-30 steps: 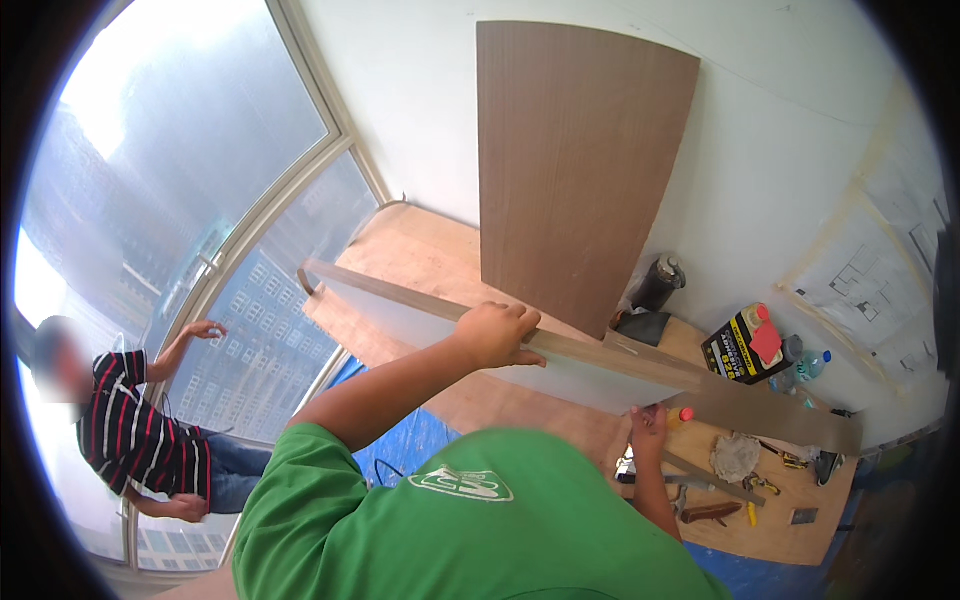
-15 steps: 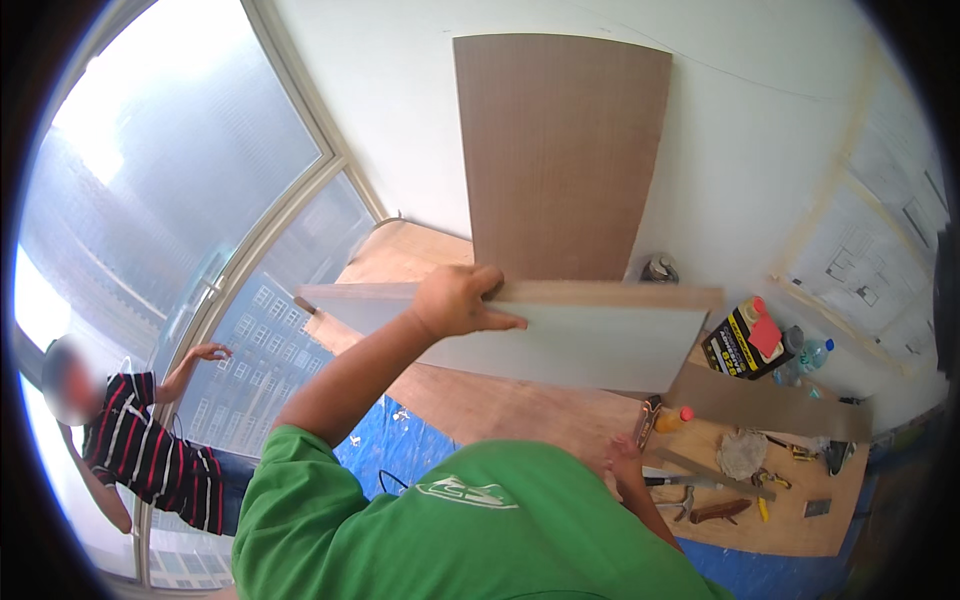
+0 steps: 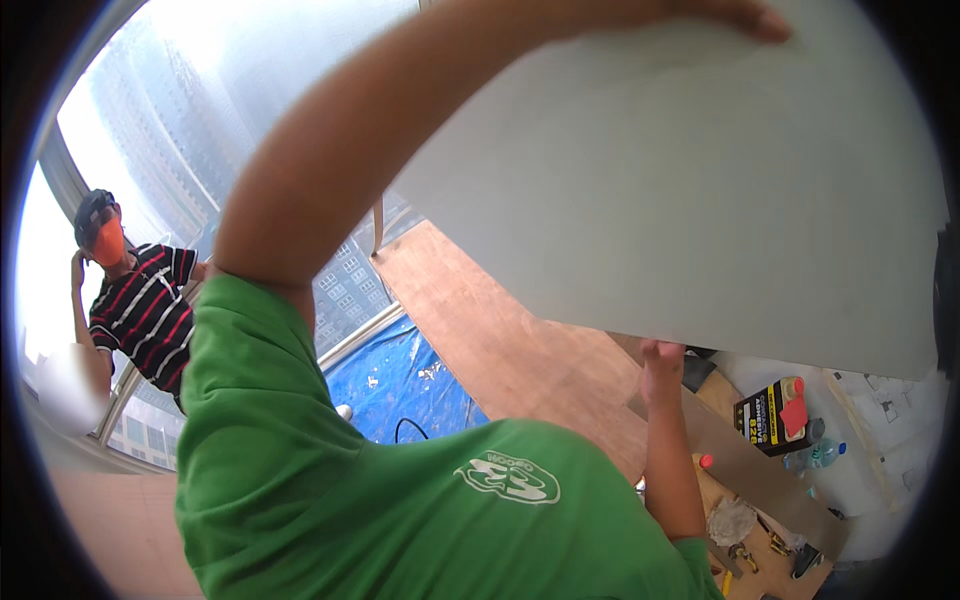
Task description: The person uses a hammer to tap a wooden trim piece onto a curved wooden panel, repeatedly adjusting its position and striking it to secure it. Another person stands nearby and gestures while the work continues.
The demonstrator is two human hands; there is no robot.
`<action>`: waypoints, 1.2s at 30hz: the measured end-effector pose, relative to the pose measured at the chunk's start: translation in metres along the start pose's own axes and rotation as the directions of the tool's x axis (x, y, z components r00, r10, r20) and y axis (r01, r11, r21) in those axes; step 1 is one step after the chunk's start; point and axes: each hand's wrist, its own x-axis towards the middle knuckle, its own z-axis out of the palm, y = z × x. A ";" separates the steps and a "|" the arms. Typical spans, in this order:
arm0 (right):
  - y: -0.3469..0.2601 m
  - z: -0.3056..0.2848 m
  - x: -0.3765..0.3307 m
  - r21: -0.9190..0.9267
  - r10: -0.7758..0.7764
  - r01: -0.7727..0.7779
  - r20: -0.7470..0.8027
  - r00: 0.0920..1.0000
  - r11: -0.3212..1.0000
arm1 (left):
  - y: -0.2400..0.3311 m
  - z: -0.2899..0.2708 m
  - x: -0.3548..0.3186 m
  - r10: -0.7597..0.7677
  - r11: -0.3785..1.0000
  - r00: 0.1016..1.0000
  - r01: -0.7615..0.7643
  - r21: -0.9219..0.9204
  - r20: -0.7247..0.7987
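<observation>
A large pale grey board (image 3: 680,190) is raised up in front of me and fills most of the upper right. My left hand (image 3: 725,12) grips its upper edge, with the arm stretched across the top and part of the hand cut off by the frame. Below, my right hand (image 3: 662,362) holds the board's bottom edge, its fingers partly hidden by the board. The board hangs tilted above a wooden work surface (image 3: 500,320) and touches nothing else that I can see.
On the left by the window stands a person in a striped shirt (image 3: 150,310). Blue sheeting (image 3: 400,385) covers the floor. At the right are a black-and-yellow can (image 3: 770,418), a plastic bottle (image 3: 825,455), a brown strip of board (image 3: 735,450) and several hand tools (image 3: 742,555).
The board has risen from over the work surface, turning its broad pale face toward me. My left hand has moved up and right; my right hand has come up to the lower edge.
</observation>
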 end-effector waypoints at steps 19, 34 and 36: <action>-0.307 0.014 0.075 -0.093 -0.483 0.480 -0.315 0.817 0.872 | 0.052 -0.096 0.065 0.031 0.998 0.987 -0.040 -0.054 -0.158; -0.315 0.008 0.062 -0.077 -0.606 0.612 -0.281 0.744 0.787 | 0.084 -0.108 0.128 -0.028 0.955 0.977 -0.036 -0.293 -0.212; -0.320 0.009 0.065 -0.067 -0.597 0.608 -0.302 0.743 0.791 | 0.081 -0.087 0.130 0.001 0.939 0.980 -0.069 -0.338 -0.197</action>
